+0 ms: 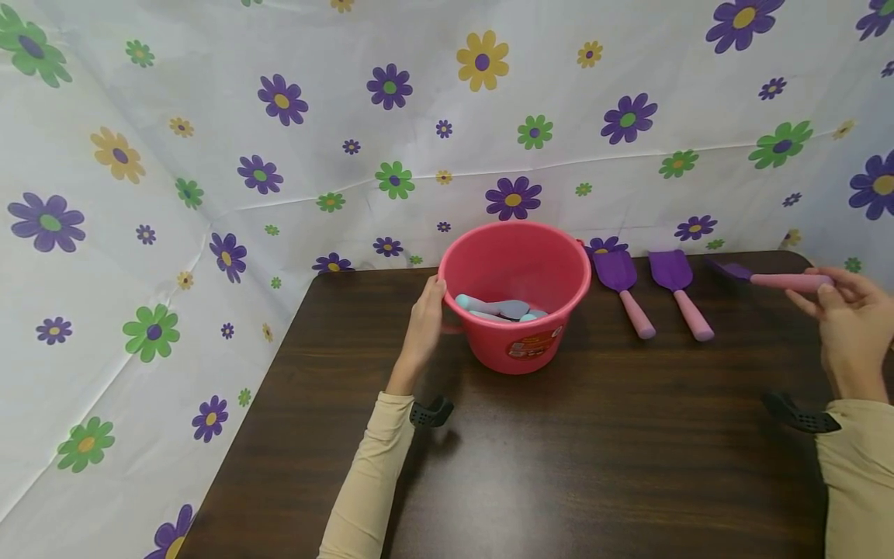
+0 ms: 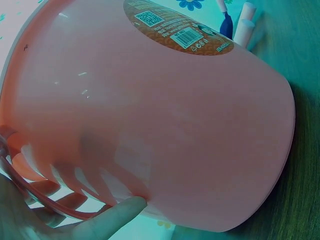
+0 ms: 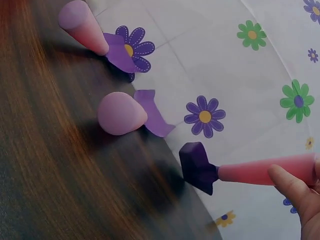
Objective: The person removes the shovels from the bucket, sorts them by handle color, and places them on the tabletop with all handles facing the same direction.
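Observation:
A pink bucket stands upright at the back of the table, with several teal-handled tools with greyish heads inside. My left hand holds it by its left side near the rim; in the left wrist view the thumb presses its outer wall by the handle. Off to the right, my right hand pinches the pink handle of a purple toy shovel, its blade pointing left. Two similar shovels, one nearer the bucket and another beside it, lie on the table between bucket and right hand.
The dark wooden table ends at the back against a white flowered cloth, which also hangs along the left side. The two lying shovels have their blades toward the cloth and handles toward me. Each wrist wears a black strap.

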Demonstrator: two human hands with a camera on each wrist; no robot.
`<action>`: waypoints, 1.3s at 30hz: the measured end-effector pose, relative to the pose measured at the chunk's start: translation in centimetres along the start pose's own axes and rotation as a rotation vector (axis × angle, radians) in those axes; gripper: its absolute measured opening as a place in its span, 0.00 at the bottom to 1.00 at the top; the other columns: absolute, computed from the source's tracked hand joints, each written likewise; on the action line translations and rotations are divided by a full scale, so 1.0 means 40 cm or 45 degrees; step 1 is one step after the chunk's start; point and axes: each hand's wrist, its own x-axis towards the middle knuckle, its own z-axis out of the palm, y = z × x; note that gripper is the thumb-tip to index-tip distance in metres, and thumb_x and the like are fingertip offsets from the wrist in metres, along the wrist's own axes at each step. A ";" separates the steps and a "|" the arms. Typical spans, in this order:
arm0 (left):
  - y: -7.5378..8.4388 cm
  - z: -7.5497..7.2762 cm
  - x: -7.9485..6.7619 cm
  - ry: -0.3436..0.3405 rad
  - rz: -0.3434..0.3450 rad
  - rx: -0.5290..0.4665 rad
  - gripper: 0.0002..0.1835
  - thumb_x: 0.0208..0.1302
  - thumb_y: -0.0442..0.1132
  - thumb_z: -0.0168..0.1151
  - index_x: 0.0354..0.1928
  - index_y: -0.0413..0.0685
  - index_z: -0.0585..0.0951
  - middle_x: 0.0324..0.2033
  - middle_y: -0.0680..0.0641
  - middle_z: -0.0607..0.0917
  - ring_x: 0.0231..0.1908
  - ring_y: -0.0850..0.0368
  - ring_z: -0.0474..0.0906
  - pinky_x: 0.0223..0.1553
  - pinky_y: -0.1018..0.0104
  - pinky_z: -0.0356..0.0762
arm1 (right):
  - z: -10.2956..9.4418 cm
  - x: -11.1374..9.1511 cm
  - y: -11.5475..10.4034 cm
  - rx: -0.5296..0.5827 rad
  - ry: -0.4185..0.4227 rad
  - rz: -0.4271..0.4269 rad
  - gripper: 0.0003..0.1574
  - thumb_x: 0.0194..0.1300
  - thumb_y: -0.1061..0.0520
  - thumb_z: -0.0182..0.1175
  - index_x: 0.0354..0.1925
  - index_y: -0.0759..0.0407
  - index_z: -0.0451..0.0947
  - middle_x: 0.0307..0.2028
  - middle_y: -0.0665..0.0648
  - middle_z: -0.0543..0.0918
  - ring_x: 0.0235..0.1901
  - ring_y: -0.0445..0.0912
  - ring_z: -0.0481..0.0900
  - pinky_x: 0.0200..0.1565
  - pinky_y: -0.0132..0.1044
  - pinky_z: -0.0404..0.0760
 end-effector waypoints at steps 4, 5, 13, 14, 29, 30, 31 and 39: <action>0.000 0.000 0.000 -0.001 -0.007 0.010 0.29 0.81 0.55 0.40 0.72 0.44 0.68 0.64 0.38 0.77 0.58 0.39 0.77 0.43 0.32 0.84 | -0.008 0.001 0.001 -0.198 -0.016 0.007 0.23 0.77 0.72 0.47 0.62 0.65 0.80 0.46 0.51 0.83 0.49 0.38 0.84 0.47 0.20 0.78; 0.000 0.000 0.000 -0.002 -0.007 0.016 0.29 0.81 0.55 0.40 0.72 0.44 0.68 0.64 0.38 0.76 0.58 0.39 0.77 0.43 0.32 0.85 | -0.008 0.001 0.001 -0.177 -0.015 0.007 0.23 0.77 0.72 0.47 0.62 0.66 0.80 0.46 0.52 0.83 0.48 0.39 0.84 0.47 0.21 0.79; 0.003 0.001 -0.001 -0.006 -0.012 0.027 0.29 0.81 0.55 0.39 0.73 0.44 0.68 0.64 0.39 0.76 0.59 0.39 0.76 0.44 0.33 0.85 | -0.011 0.003 0.013 0.005 0.044 0.041 0.21 0.73 0.75 0.49 0.56 0.69 0.84 0.44 0.54 0.81 0.43 0.39 0.82 0.41 0.21 0.81; 0.003 0.001 -0.001 -0.006 -0.016 0.024 0.29 0.81 0.55 0.39 0.73 0.45 0.68 0.64 0.38 0.76 0.59 0.39 0.76 0.44 0.33 0.85 | -0.013 0.004 0.014 0.014 0.052 0.050 0.20 0.73 0.75 0.50 0.55 0.69 0.84 0.43 0.54 0.82 0.42 0.40 0.82 0.40 0.21 0.81; 0.001 0.001 0.000 -0.007 -0.007 0.017 0.29 0.81 0.55 0.38 0.72 0.44 0.68 0.63 0.37 0.77 0.57 0.39 0.78 0.43 0.30 0.83 | -0.028 0.015 0.019 0.032 0.195 0.245 0.18 0.71 0.75 0.54 0.42 0.63 0.88 0.40 0.53 0.81 0.43 0.41 0.80 0.34 0.23 0.83; 0.001 0.001 0.000 -0.009 -0.008 0.019 0.30 0.81 0.55 0.38 0.72 0.44 0.68 0.64 0.38 0.77 0.58 0.38 0.78 0.43 0.31 0.84 | -0.028 0.015 0.018 0.007 0.201 0.267 0.17 0.71 0.74 0.55 0.42 0.61 0.88 0.41 0.52 0.80 0.42 0.41 0.80 0.33 0.23 0.83; 0.001 0.001 0.000 -0.011 -0.008 0.022 0.30 0.81 0.55 0.38 0.72 0.44 0.67 0.64 0.38 0.76 0.58 0.38 0.77 0.44 0.31 0.84 | -0.028 0.016 0.017 -0.015 0.208 0.286 0.15 0.71 0.72 0.56 0.41 0.60 0.88 0.41 0.52 0.80 0.42 0.40 0.79 0.33 0.22 0.83; 0.002 0.000 -0.001 -0.011 -0.014 0.011 0.30 0.81 0.55 0.39 0.73 0.44 0.67 0.64 0.38 0.76 0.58 0.39 0.77 0.44 0.32 0.84 | -0.029 0.012 0.010 -0.075 0.228 0.387 0.10 0.66 0.68 0.65 0.35 0.54 0.87 0.39 0.49 0.79 0.31 0.34 0.83 0.31 0.23 0.82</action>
